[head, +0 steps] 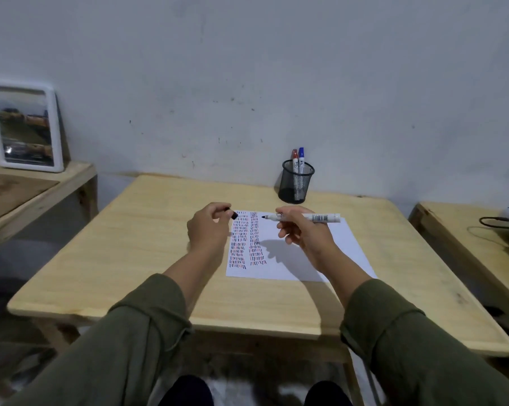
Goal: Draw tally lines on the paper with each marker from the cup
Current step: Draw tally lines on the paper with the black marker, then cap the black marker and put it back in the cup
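Uncapped marker above the tallied paper

Right hand (301,232) grips white black-tipped marker (303,217); left hand (208,225) pinches its small black cap (235,215) over white paper sheet (294,253).

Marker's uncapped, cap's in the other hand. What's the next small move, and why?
Probably lower the right hand so the black marker tip meets the paper, beside the two tally columns. The tip is bare and held above the sheet; the left hand holds the cap clear.

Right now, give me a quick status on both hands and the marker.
Right hand holds uncapped black marker above paper. Left hand pinches its cap. Red and blue markers in cup. Nothing in the way.
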